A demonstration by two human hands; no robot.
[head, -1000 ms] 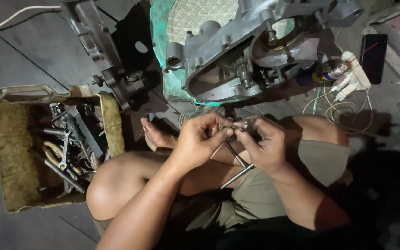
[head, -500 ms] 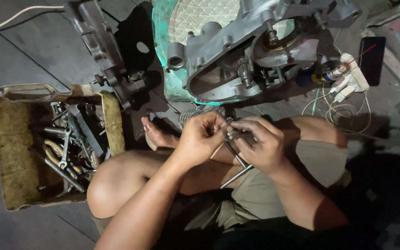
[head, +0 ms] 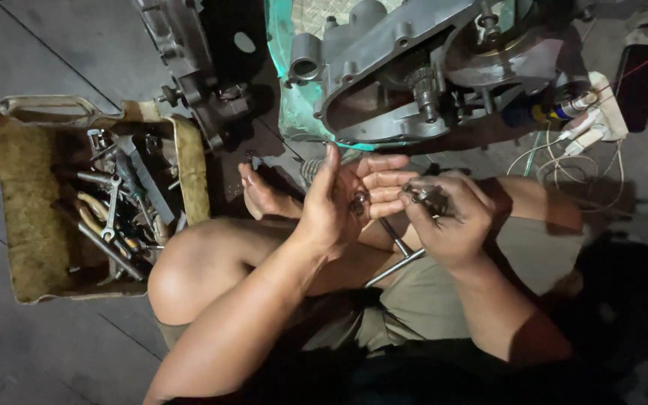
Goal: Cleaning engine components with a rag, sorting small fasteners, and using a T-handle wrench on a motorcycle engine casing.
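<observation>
- My left hand (head: pixel 339 206) lies open, palm up and fingers spread, cradling one small dark metal part (head: pixel 359 202) in the hollow of the palm.
- My right hand (head: pixel 444 217) is curled shut around a small greasy metal piece (head: pixel 425 196), its tips poking out toward the left palm; the two hands sit just beside each other above my lap.
- Progress, as I judge it: the engine case (head: pixel 399 82) stands open on the floor ahead of me, its gears bare and its cover off (so the stripping-down looks well along), while the two small pieces are out of the engine and in my hands.
- One T-shaped steel tool (head: pixel 399 251) rests across my thigh, under the hands, untouched.
- One worn tool box (head: pixel 31 225) sits on the floor to my left, holding a jumble of wrenches (head: pixel 114 214); I can make out several, too tangled to count exactly.
- One second dark casting (head: pixel 189 67) stands between the box and the engine.
- One white power strip (head: pixel 601 120) with loose white cables lies to the right, near a dark phone-like slab (head: pixel 637 75).
- My one bare foot (head: pixel 264 196) shows, tucked beside the left hand.
</observation>
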